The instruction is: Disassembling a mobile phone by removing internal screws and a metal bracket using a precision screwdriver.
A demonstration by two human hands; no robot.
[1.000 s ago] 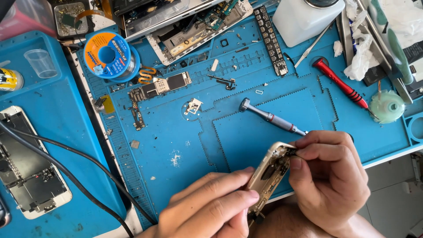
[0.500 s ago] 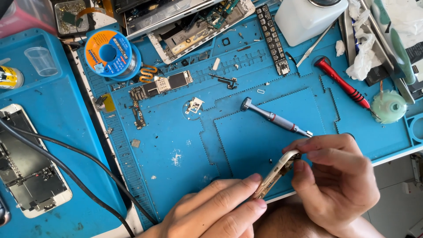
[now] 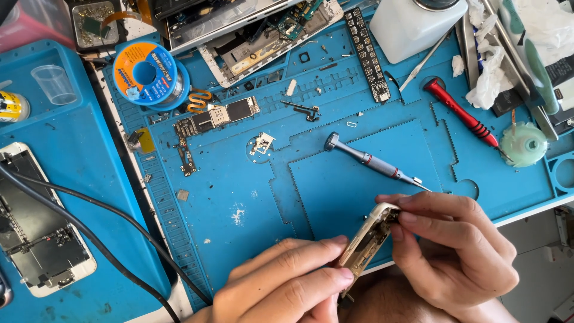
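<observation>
Both my hands hold a gold phone housing (image 3: 366,242), tilted on edge above the near rim of the blue repair mat (image 3: 251,215). My left hand (image 3: 287,284) pinches its lower end between thumb and fingers. My right hand (image 3: 454,251) grips its upper end, fingertips pressed at the top corner. The inside of the housing is mostly hidden by my fingers. A grey precision screwdriver (image 3: 373,160) lies on the mat just beyond the housing.
On the mat lie a phone logic board (image 3: 215,118), a small metal bracket (image 3: 262,143), a red screwdriver (image 3: 463,115), a solder spool (image 3: 145,74) and a white bottle (image 3: 415,24). An opened phone (image 3: 36,227) and a black cable (image 3: 101,245) rest at left.
I have turned the housing more onto its edge, so less of its inside faces the camera. My right fingers shifted along its top end.
</observation>
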